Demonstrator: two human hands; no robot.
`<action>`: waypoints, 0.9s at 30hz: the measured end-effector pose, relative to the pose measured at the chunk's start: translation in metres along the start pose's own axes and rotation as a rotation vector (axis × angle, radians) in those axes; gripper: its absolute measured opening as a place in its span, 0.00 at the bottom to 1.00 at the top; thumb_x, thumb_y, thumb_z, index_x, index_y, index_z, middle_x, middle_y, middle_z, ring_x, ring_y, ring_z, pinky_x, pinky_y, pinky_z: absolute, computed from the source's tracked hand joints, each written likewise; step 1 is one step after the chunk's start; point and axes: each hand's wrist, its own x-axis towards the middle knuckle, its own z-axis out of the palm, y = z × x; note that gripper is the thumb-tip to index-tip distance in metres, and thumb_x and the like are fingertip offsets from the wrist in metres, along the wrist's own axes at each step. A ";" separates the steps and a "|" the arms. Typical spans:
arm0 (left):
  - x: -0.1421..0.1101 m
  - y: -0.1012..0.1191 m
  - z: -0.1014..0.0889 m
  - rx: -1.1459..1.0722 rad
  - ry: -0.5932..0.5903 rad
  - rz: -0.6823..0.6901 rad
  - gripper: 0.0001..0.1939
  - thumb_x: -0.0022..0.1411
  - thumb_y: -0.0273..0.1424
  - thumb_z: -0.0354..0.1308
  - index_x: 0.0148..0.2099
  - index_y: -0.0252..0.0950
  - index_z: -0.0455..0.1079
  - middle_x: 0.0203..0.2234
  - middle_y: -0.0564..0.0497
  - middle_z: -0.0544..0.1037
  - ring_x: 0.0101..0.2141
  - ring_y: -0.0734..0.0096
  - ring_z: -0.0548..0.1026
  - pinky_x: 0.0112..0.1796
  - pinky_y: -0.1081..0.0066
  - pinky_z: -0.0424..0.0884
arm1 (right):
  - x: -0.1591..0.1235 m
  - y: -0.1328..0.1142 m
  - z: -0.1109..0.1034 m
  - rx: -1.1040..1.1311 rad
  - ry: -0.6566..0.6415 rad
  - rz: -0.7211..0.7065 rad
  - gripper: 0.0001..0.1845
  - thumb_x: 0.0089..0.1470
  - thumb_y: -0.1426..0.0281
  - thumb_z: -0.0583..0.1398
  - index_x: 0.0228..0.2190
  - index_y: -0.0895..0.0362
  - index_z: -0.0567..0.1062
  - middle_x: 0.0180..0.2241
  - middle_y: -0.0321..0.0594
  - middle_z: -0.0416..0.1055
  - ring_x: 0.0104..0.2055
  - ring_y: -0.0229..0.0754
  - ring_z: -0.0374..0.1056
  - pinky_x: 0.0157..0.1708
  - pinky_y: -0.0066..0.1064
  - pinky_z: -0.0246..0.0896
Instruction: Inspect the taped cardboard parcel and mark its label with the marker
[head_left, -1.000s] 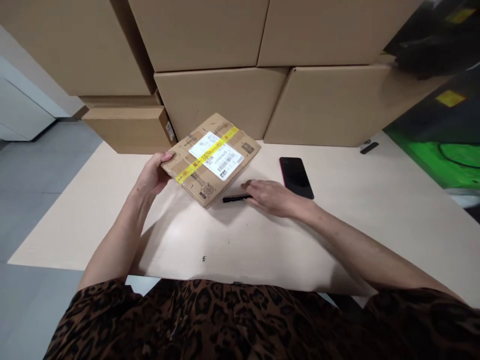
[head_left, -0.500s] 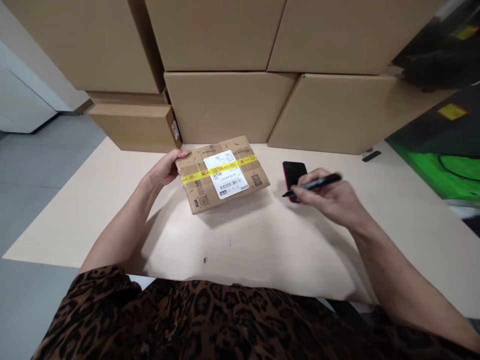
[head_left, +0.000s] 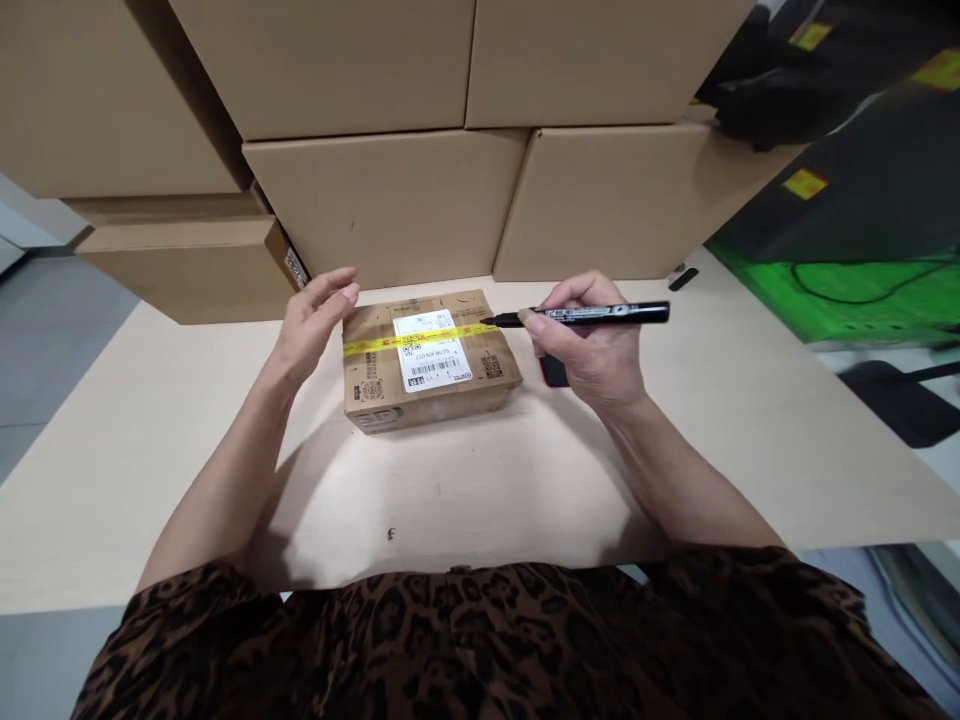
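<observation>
A small cardboard box (head_left: 487, 395) lies flat on the pale table (head_left: 442, 500), with a strip of yellow tape (head_left: 367, 345) and a white shipping label (head_left: 433, 350) on top. My left hand (head_left: 315, 315) is raised at the box's left far corner, fingers apart, holding nothing. Between the thumb and fingers of my right hand (head_left: 592, 340) is a black marker pen (head_left: 615, 313). Its tip points left, over the right end of the yellow tape; whether it touches is hard to tell. A dark phone with a red edge (head_left: 553, 373) lies partly hidden beneath my right hand.
Large cardboard boxes (head_left: 382, 210) are stacked along the table's back. A flatter box (head_left: 180, 265) stands at the back left. A small black object (head_left: 683, 280) lies near the back right corner, beside a green surface (head_left: 795, 290) with a black cable.
The cardboard box went from tilted up in my left hand to flat on the table. My left hand let go of it. My right hand brought the marker left, over the box.
</observation>
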 end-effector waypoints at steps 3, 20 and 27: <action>-0.035 0.030 -0.004 0.261 -0.133 0.317 0.21 0.65 0.51 0.65 0.52 0.45 0.82 0.54 0.48 0.83 0.57 0.53 0.78 0.60 0.48 0.73 | -0.001 0.000 -0.002 -0.022 -0.086 0.023 0.18 0.57 0.55 0.73 0.30 0.51 0.73 0.19 0.25 0.66 0.19 0.32 0.58 0.20 0.29 0.54; -0.083 0.019 0.027 0.564 -0.309 0.812 0.14 0.74 0.42 0.62 0.54 0.39 0.80 0.51 0.45 0.86 0.53 0.56 0.80 0.51 0.56 0.71 | 0.011 0.001 0.014 -0.292 -0.266 0.076 0.27 0.60 0.50 0.67 0.20 0.54 0.71 0.19 0.29 0.61 0.22 0.33 0.56 0.23 0.30 0.49; -0.084 0.017 0.027 0.565 -0.306 0.799 0.15 0.75 0.43 0.61 0.54 0.41 0.80 0.52 0.45 0.86 0.54 0.55 0.81 0.51 0.55 0.73 | 0.008 0.011 -0.017 -0.455 -0.071 -0.063 0.12 0.65 0.58 0.64 0.31 0.50 0.78 0.31 0.36 0.77 0.32 0.41 0.70 0.34 0.35 0.66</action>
